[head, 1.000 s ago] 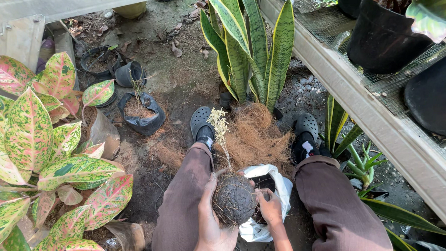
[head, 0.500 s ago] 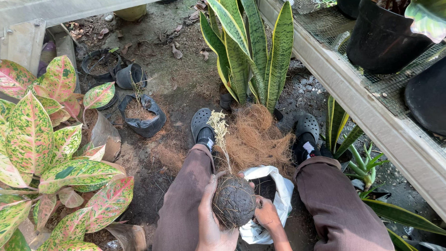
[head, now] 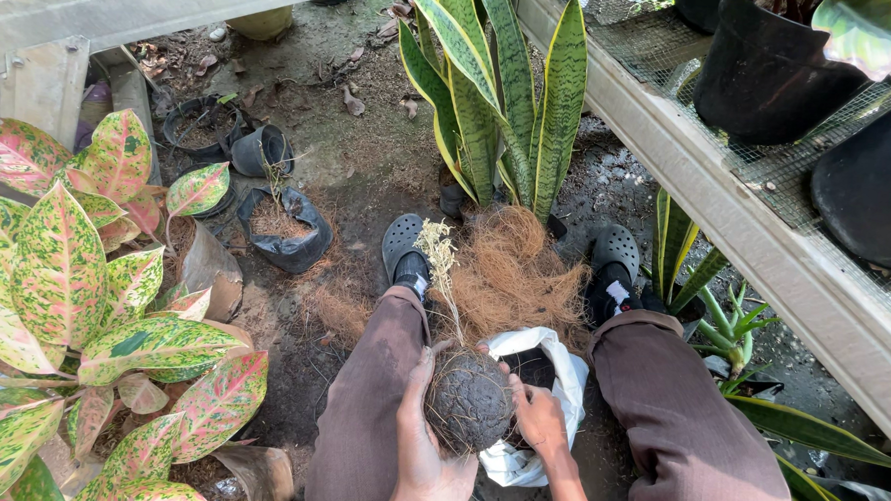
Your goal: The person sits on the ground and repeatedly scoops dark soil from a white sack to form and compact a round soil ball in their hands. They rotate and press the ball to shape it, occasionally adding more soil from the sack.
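Note:
I am crouched over a dark round ball of soil and roots (head: 469, 402) with a pale dry stem (head: 439, 255) sticking up from it. My left hand (head: 427, 450) cups the ball from its left and underside. On its right side rests my right hand (head: 538, 420), fingers against the soil, just over the mouth of a white plastic bag (head: 550, 380) of dark soil between my knees. A heap of brown coconut fibre (head: 515, 274) lies on the ground beyond the bag, between my grey clogs (head: 403, 241).
A tall snake plant (head: 502, 93) stands ahead of the fibre. Pink-and-green leafy plants (head: 73, 304) crowd the left. Small black grow bags (head: 286, 229) sit on the dirt at left. A metal bench with mesh and black pots (head: 764, 69) runs along the right.
My right hand has lifted out of the white bag and now presses against the right side of the soil ball. The left hand and ball have barely moved.

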